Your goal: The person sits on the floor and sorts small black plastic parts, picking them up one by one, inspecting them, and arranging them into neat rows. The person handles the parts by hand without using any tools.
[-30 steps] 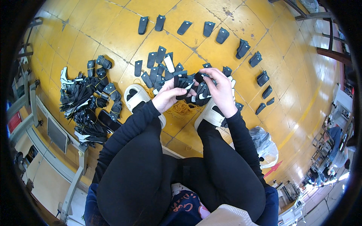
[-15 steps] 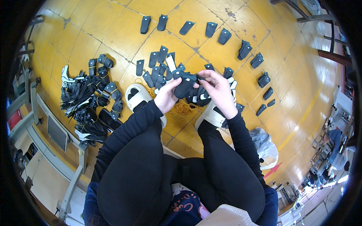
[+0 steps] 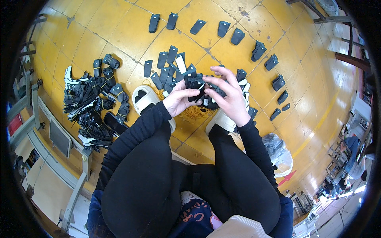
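Note:
My left hand (image 3: pixel 177 102) is closed around a small stack of black fabric pieces (image 3: pixel 194 82), its thumb lying across the front. The pieces are fanned slightly, and a few show tiny pale labels. Close on the right is my right hand (image 3: pixel 232 100), fingers spread apart, with the fingertips at the stack's edge. Whether they touch it is hard to tell. Below the hands, a tangle of yellow rubber bands (image 3: pixel 193 113) lies between my cream sandals (image 3: pixel 145 99). More black pieces (image 3: pixel 163 75) are scattered on the floor just beyond, partly hidden by my hands.
A curved row of black pieces (image 3: pixel 223 29) runs across the yellow tiled floor (image 3: pixel 119 23) and down the right. Banded black bundles (image 3: pixel 118 92) and a heap of black and white strips (image 3: pixel 81 99) lie left. A clear plastic bag (image 3: pixel 278 152) sits beside my right leg.
The stack has turned from lying broad and flat to a fanned, more upright hold in my left hand. My right hand's fingers have lifted and spread from the pinch at its edge.

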`<action>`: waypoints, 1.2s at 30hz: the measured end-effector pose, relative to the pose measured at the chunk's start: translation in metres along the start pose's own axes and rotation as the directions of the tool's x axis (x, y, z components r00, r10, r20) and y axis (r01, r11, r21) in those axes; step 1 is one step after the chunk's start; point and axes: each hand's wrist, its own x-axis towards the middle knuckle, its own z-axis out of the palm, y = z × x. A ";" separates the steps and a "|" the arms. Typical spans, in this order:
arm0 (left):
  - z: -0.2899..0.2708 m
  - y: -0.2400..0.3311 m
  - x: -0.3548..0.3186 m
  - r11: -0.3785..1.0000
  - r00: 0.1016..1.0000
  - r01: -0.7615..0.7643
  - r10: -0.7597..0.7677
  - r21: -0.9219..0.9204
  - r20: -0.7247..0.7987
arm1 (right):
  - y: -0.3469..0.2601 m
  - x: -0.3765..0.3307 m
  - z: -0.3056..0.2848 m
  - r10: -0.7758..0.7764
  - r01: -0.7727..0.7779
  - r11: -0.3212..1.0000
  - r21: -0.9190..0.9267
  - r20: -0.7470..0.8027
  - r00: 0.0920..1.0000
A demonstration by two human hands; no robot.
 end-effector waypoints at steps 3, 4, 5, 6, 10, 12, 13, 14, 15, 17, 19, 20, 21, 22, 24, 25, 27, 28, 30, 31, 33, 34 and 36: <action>-0.001 -0.001 0.000 1.000 0.999 0.026 -0.026 -0.003 -0.029 | 0.004 -0.001 0.001 -0.069 0.070 0.996 -0.060 0.020 0.997; 0.000 0.000 -0.001 0.997 0.998 0.051 -0.053 -0.057 -0.038 | 0.004 -0.002 0.000 -0.072 0.074 0.996 -0.052 0.032 0.997; 0.001 0.001 -0.001 0.991 0.996 0.076 -0.081 -0.110 -0.045 | 0.004 -0.002 -0.001 -0.076 0.078 0.996 -0.044 0.044 0.996; -0.001 0.001 0.000 0.989 0.995 0.080 -0.086 -0.126 -0.046 | 0.004 -0.002 0.000 -0.087 0.088 0.996 -0.016 0.054 0.995; -0.001 0.003 0.004 0.994 0.994 0.076 -0.082 -0.080 -0.074 | 0.008 -0.007 0.004 -0.105 0.100 0.992 0.082 0.061 0.993; 0.003 0.002 0.006 0.998 0.993 0.063 -0.065 -0.024 -0.095 | 0.011 -0.009 0.004 -0.101 0.096 0.990 0.105 0.045 0.994; 0.005 0.001 0.005 0.998 0.993 0.057 -0.058 -0.007 -0.102 | 0.012 -0.009 0.004 -0.101 0.097 0.990 0.106 0.034 0.994; 0.005 0.001 0.005 0.999 0.993 0.052 -0.050 0.010 -0.109 | 0.013 -0.009 0.003 -0.101 0.098 0.989 0.108 0.023 0.995; 0.003 -0.001 0.006 0.997 0.993 0.036 -0.029 0.064 -0.113 | 0.015 -0.009 0.000 -0.008 0.009 0.986 0.166 -0.006 1.000; -0.007 -0.008 0.010 0.985 0.993 0.006 0.015 0.174 -0.117 | 0.021 -0.007 -0.010 0.180 -0.160 0.944 0.288 -0.045 0.983; -0.014 -0.013 0.011 0.982 0.990 0.029 -0.003 0.185 -0.140 | 0.026 0.004 -0.023 0.252 -0.202 0.920 0.336 -0.112 0.961; -0.017 -0.016 0.010 0.981 0.988 0.041 -0.012 0.191 -0.152 | 0.027 0.010 -0.027 0.131 -0.114 0.970 0.214 -0.070 0.989; -0.014 -0.016 0.009 0.983 0.987 0.043 -0.013 0.178 -0.163 | 0.023 0.015 -0.030 0.018 -0.017 0.996 0.088 -0.016 1.000; -0.010 -0.016 0.008 0.985 0.985 0.044 -0.015 0.165 -0.174 | 0.020 0.015 -0.024 0.015 -0.019 0.998 0.057 0.079 0.997; -0.017 -0.015 0.008 0.997 0.991 0.040 -0.032 0.061 -0.130 | 0.018 0.012 -0.008 -0.023 0.018 1.000 0.023 0.267 0.963; -0.016 -0.015 0.009 0.998 0.988 0.017 -0.007 0.062 -0.152 | 0.019 0.008 0.000 0.029 -0.064 0.992 0.110 0.291 0.956; -0.016 -0.011 0.011 0.993 0.977 0.032 -0.006 0.117 -0.212 | 0.021 0.001 0.006 -0.065 0.040 0.994 0.100 0.266 0.962; -0.015 -0.011 0.011 0.995 0.977 0.002 0.019 0.096 -0.210 | 0.020 -0.001 0.007 -0.102 0.090 0.994 0.057 0.265 0.959; -0.017 -0.013 0.010 0.996 0.977 -0.011 0.030 0.094 -0.210 | 0.018 -0.003 0.012 -0.119 0.119 0.993 0.016 0.252 0.961; -0.019 -0.014 0.010 0.995 0.977 -0.015 0.034 0.094 -0.209 | 0.021 -0.006 0.015 -0.132 0.143 0.989 -0.026 0.254 0.958; -0.023 -0.017 0.012 0.985 0.971 -0.035 0.073 0.167 -0.226 | 0.026 -0.011 0.018 -0.188 0.212 0.975 -0.060 0.267 0.945; -0.026 -0.018 0.014 0.974 0.965 -0.053 0.107 0.222 -0.240 | 0.027 -0.012 0.019 -0.219 0.249 0.966 -0.076 0.276 0.936; -0.018 -0.014 0.015 0.960 0.926 -0.043 0.142 0.275 -0.349 | 0.022 -0.016 0.015 -0.125 0.109 0.992 0.070 0.287 0.950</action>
